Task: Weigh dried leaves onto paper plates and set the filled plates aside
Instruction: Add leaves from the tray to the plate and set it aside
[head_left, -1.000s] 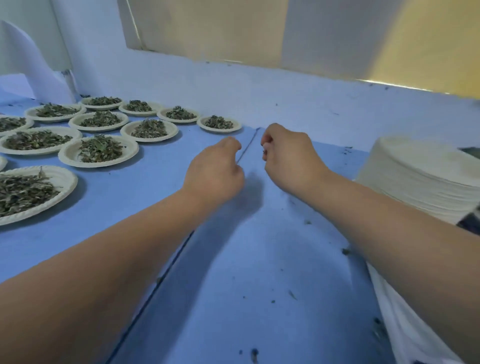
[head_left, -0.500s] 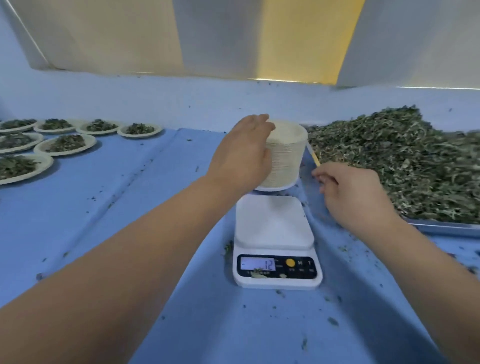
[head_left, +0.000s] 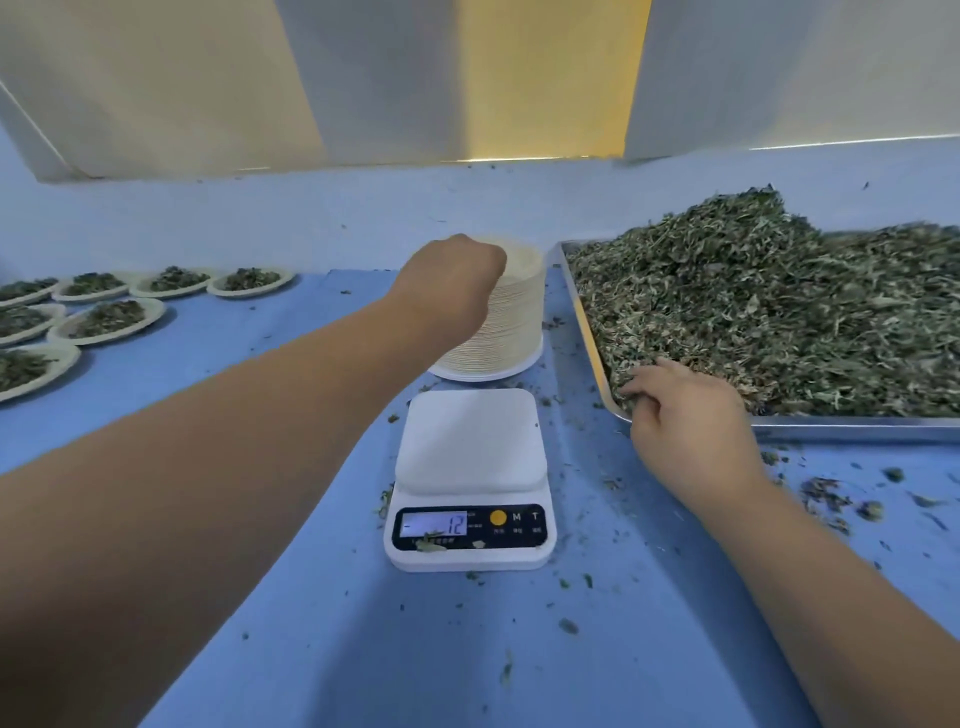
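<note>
A white digital scale (head_left: 470, 480) sits in the middle of the blue table with a bare platform and a display reading 12. Behind it stands a tall stack of empty paper plates (head_left: 511, 322). My left hand (head_left: 452, 283) is on top of the stack with its fingers curled over the top plate's near edge. To the right, a metal tray (head_left: 841, 428) holds a big heap of dried leaves (head_left: 779, 306). My right hand (head_left: 680, 410) rests at the tray's near left corner, its fingers digging into the leaves.
Several filled paper plates (head_left: 106, 319) lie in rows at the far left of the blue table (head_left: 260, 364). Loose leaf crumbs (head_left: 831, 493) are scattered in front of the tray and around the scale. A pale wall runs along the back.
The view swung right from the filled plates to the scale. My left hand settled on the plate stack and curled its fingers. My right hand moved into the leaves at the tray's corner.
</note>
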